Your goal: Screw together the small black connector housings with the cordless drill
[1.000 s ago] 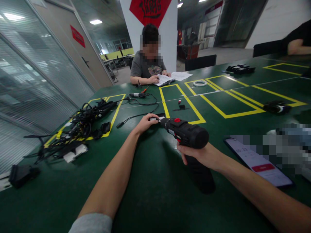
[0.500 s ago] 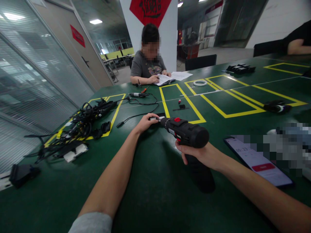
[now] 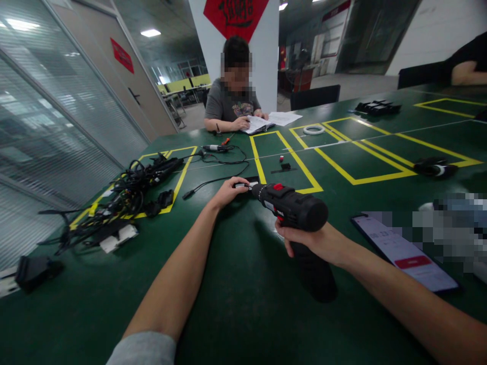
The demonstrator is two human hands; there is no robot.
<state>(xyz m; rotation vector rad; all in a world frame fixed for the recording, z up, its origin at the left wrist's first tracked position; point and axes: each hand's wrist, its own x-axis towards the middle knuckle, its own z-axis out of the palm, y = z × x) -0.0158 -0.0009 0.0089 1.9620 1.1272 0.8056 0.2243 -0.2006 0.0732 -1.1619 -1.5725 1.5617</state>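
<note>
My right hand (image 3: 304,238) is wrapped round the grip of a black and red cordless drill (image 3: 291,205), which points forward and left. Its tip reaches a small black box-like part (image 3: 251,180) with a light face. The fingers of my left hand (image 3: 231,191) are closed on that part and hold it on the table. Drill and fingers cover much of it, so whether the bit touches it I cannot tell. Just beyond, inside a yellow taped frame, lie a small black piece (image 3: 285,166) and a tiny red one (image 3: 281,159).
A heap of black cables (image 3: 140,187) lies to the left, with a black adapter (image 3: 36,272) nearer me. A phone (image 3: 403,253) rests by my right forearm. Farther off are a white tape roll (image 3: 314,130) and a person (image 3: 234,99) with papers (image 3: 258,124) across the green table (image 3: 236,304).
</note>
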